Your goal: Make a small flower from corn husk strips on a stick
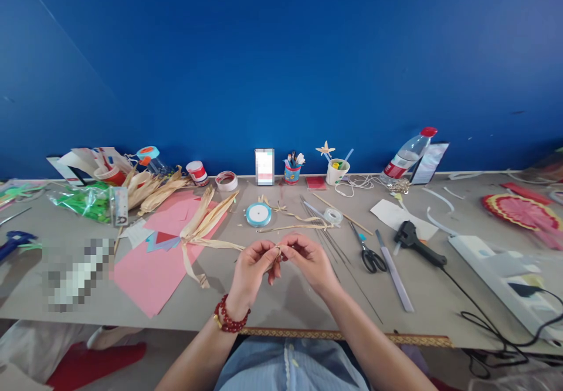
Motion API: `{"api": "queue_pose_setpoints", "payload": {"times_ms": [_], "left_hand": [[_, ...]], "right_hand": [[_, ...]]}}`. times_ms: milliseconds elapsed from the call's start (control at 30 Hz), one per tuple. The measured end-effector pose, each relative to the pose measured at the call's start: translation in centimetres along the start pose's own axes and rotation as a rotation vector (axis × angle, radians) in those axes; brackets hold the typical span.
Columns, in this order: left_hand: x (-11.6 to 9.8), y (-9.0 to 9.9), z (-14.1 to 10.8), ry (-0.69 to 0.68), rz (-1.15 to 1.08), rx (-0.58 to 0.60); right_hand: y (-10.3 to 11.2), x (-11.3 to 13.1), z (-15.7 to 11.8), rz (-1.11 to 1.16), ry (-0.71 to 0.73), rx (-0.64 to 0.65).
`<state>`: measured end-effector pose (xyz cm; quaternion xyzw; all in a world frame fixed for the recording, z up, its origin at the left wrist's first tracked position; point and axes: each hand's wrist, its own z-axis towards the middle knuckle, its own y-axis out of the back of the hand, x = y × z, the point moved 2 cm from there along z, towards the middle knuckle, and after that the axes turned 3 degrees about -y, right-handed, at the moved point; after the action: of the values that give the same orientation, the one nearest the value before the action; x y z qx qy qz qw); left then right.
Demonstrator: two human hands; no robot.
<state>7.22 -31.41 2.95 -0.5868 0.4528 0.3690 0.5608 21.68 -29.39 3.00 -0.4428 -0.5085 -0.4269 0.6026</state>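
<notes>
My left hand (259, 260), with a red bead bracelet on its wrist, is closed in a pinch over the front middle of the table. Its fingertips meet those of my right hand (305, 257), which is pinched too. Between them shows a small bit of pale corn husk (280, 251), mostly covered by the fingers. To the left lies a tied bunch of dried corn husk (200, 227); one strip of it runs toward my left hand, where its end is hidden. Just beyond my hands are a roll of blue-edged ribbon (258, 214) and thin twisted husk pieces (303, 223).
Pink paper sheets (152, 276) lie on the left. On the right are black-handled scissors (373, 259), a grey strip (394, 271), a black glue gun (417, 244) with its cord, and a white power strip (501, 285). A tilted bottle (407, 156) and cups stand along the blue wall.
</notes>
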Motion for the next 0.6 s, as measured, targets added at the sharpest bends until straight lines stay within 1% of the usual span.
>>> {"api": "queue_pose_setpoints", "payload": {"times_ms": [100,200,300,367,467,600], "left_hand": [[0.03,0.30,-0.02,0.037,-0.009,-0.005],[-0.03,0.53,-0.10,0.063,0.017,0.011],[0.04,0.63,-0.09,0.077,0.016,0.001],[0.20,0.60,-0.04,0.085,-0.008,0.002],[0.44,0.53,0.06,0.086,-0.095,0.028],[0.50,0.67,0.05,0.097,-0.199,0.066]], "right_hand": [[0.19,0.01,0.08,-0.014,0.024,0.022],[0.44,0.12,0.10,-0.108,0.084,0.053],[0.50,0.27,0.02,-0.193,0.141,0.067],[0.41,0.30,-0.02,-0.203,0.142,0.052],[0.25,0.23,0.06,-0.165,0.105,0.030],[0.33,-0.07,0.30,-0.116,0.084,0.032]]}}
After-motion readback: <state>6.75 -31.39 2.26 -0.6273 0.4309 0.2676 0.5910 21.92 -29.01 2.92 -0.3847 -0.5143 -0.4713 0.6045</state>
